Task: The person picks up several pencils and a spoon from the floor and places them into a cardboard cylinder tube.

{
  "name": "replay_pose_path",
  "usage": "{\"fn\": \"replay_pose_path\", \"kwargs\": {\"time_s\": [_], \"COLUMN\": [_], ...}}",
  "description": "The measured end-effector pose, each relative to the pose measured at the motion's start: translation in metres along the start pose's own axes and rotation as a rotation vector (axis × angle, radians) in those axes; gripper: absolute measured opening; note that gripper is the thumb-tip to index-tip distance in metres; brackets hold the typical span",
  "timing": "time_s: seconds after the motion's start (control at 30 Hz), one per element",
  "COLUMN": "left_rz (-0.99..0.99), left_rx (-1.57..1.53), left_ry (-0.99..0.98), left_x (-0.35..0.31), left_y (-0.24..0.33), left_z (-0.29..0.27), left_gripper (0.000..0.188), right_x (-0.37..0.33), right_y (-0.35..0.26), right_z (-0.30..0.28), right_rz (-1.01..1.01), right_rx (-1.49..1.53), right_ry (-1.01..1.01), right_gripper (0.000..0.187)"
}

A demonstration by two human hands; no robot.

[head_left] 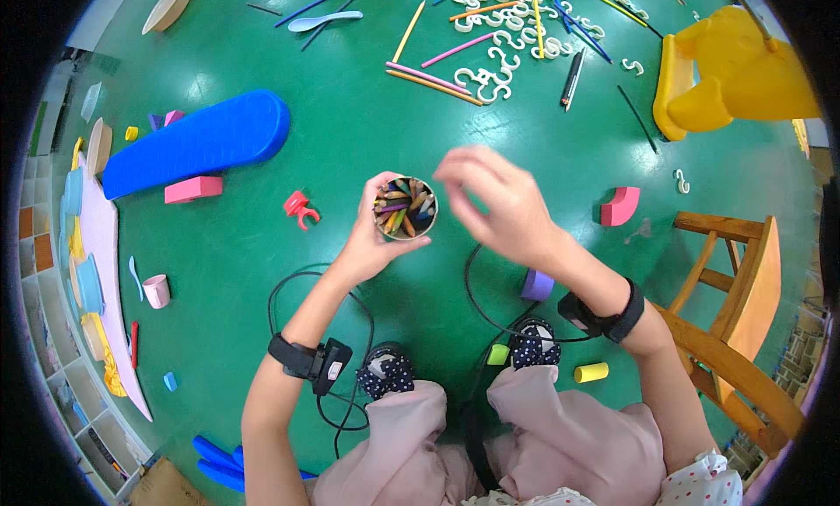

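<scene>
My left hand is wrapped round a round pencil holder, seen from above. Coloured pencils fill it, their tips pointing up. Just right of the holder, my right hand hovers, slightly blurred, with fingers bent and the thumb apart from them. Nothing shows between those fingers. On the green floor beyond lie loose coloured pencils, scattered among many white S-shaped hooks. Left of my left hand is a small red clip-like toy.
A long blue block and a pink block lie left. Right stand a wooden chair and a yellow plastic object. Black cables loop near my feet. A pink cup and purple block rest nearby.
</scene>
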State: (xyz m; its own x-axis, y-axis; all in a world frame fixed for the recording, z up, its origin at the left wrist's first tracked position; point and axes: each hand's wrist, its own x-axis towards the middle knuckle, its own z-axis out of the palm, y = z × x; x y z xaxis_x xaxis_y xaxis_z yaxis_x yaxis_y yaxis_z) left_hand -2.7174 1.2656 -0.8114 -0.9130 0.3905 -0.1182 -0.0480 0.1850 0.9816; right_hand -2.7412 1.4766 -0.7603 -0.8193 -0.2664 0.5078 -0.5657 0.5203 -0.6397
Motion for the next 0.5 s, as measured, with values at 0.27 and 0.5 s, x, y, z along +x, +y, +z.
{"fn": "replay_pose_path", "kwargs": {"time_s": [0.27,0.5], "left_rz": [0.019,-0.002], "left_rx": [-0.014,0.130], "left_ry": [0.093,0.098], "left_x": [-0.005,-0.013], "left_y": [0.007,0.004], "left_z": [0.000,-0.007], "left_gripper": [0.076,0.079], "right_x": [-0.026,0.006], "right_y": [0.138,0.161], "right_z": [0.026,0.052], "right_rz": [0.280,0.321], "right_rx": [-0.474,-0.639], "right_ry": [-0.248,-0.253], "right_gripper": [0.029,0.023]}}
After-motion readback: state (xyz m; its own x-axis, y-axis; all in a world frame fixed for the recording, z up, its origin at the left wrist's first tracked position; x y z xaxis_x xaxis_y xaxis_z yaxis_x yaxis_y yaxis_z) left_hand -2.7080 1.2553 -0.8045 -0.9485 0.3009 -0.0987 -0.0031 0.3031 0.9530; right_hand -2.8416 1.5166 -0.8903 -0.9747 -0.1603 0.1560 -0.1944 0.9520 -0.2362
